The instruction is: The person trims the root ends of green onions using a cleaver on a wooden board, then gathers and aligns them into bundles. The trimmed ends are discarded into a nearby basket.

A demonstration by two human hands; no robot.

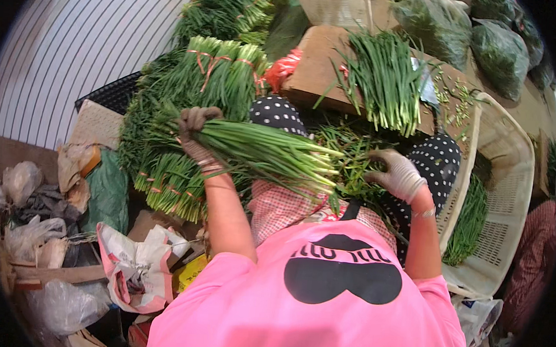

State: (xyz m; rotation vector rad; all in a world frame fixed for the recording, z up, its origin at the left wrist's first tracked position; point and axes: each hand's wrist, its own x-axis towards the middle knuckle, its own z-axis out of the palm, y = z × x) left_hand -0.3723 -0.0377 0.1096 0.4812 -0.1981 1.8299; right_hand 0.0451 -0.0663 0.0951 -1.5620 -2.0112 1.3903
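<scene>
My left hand (195, 129), in a soiled knit glove, grips a bunch of garlic chives (265, 149) by its leafy part. The pale cut ends of that bunch point right across my lap. To their right, my gloved right hand (392, 173) hovers with fingers apart and nothing in them. Loose green trimmings (351, 154) lie between my knees, below that hand. Another pile of chives (386, 77) rests on a cardboard box (321, 52) in front of me. Tied chive bundles (224, 75) with pink bands are stacked behind my left hand.
A white plastic crate (500, 211) at my right holds more greens (468, 223). Filled clear bags (500, 56) stand at the far right. A red plastic bag (284, 69) sits beside the box. Crumpled bags and a pink-edged sack (133, 269) clutter the left side.
</scene>
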